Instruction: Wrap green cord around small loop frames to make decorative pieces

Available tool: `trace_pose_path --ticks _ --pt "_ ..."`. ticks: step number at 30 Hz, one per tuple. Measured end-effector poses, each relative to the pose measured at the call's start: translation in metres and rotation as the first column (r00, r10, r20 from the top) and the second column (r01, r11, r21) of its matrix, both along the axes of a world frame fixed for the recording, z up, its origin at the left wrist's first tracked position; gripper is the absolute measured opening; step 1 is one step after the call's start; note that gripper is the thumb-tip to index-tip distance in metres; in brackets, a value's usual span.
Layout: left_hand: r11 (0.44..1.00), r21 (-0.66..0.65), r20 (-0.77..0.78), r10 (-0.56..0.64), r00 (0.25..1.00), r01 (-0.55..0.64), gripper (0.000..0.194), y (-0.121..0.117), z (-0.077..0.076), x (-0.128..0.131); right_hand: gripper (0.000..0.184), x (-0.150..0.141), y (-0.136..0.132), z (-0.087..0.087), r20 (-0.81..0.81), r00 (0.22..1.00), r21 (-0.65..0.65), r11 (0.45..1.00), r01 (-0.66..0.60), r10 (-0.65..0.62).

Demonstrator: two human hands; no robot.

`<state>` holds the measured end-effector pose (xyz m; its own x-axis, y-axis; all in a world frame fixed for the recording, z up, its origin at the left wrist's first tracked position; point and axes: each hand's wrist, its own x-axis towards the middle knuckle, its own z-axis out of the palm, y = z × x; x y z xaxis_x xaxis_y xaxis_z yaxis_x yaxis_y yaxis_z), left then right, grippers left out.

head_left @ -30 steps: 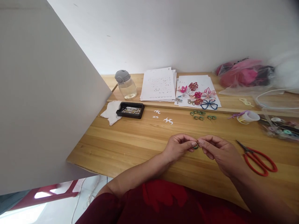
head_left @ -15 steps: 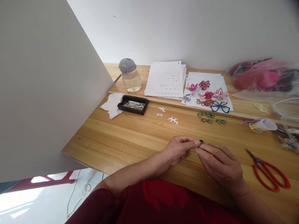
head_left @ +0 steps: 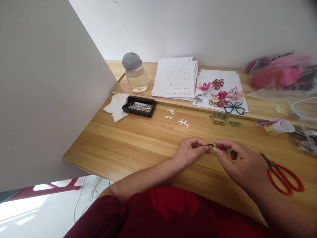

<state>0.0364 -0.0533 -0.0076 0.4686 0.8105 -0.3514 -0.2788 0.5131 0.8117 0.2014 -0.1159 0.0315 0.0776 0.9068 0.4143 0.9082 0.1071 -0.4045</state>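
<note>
My left hand and my right hand meet over the wooden table, near its front edge. Both pinch a small green wrapped ring between thumb and fingertips. Another small green bit shows under my right fingers. Several finished green rings lie on the table beyond my hands. Red-handled scissors lie just right of my right hand.
A black tray of small beads, a white cloth, a grey-lidded bottle, stacked white cut-out sheets, a sheet with coloured flowers and butterflies, white paper cut-outs, a small cup and plastic bags. A grey panel stands on the left.
My hands have stayed together on the small green ring, with my right fingers shifting around it. The view has tilted down slightly and drifted sideways.
</note>
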Motion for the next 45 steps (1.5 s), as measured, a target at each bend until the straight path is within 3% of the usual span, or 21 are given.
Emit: trace_pose_path --ticks 5,14,19,27,34,41,45 --pt "0.989 0.146 -0.151 -0.004 0.989 0.027 0.01 0.001 -0.001 0.0 0.017 -0.003 0.008 0.0 0.007 1.0 -0.085 0.996 -0.005 0.005" --pt "0.969 0.243 -0.202 -0.003 0.979 0.053 0.014 -0.004 -0.007 0.002 0.019 -0.005 0.009 0.004 -0.053 0.998 -0.239 0.971 0.01 -0.023" --pt "0.984 0.171 -0.212 -0.013 0.977 0.05 0.012 -0.002 -0.004 0.002 0.023 -0.005 0.012 0.008 -0.084 0.996 -0.295 0.955 0.001 -0.027" --pt "1.0 0.009 -0.083 -0.01 0.997 0.011 0.014 0.003 0.0 -0.001 0.035 0.003 0.016 0.026 -0.137 0.975 -0.366 0.924 0.113 -0.174" --pt "0.996 0.068 -0.161 -0.054 0.986 0.065 0.014 0.003 -0.003 0.0 0.028 -0.007 0.022 0.021 -0.182 0.975 -0.428 0.903 0.039 -0.129" --pt "0.984 0.134 -0.258 -0.081 0.963 0.119 0.013 0.002 -0.001 -0.002 0.022 -0.007 0.023 0.014 -0.083 0.996 -0.348 0.937 -0.012 -0.018" --pt "0.982 0.151 -0.269 -0.066 0.961 0.109 0.013 0.002 -0.003 -0.001 0.021 -0.007 0.022 0.015 -0.108 0.994 -0.353 0.935 -0.026 -0.014"
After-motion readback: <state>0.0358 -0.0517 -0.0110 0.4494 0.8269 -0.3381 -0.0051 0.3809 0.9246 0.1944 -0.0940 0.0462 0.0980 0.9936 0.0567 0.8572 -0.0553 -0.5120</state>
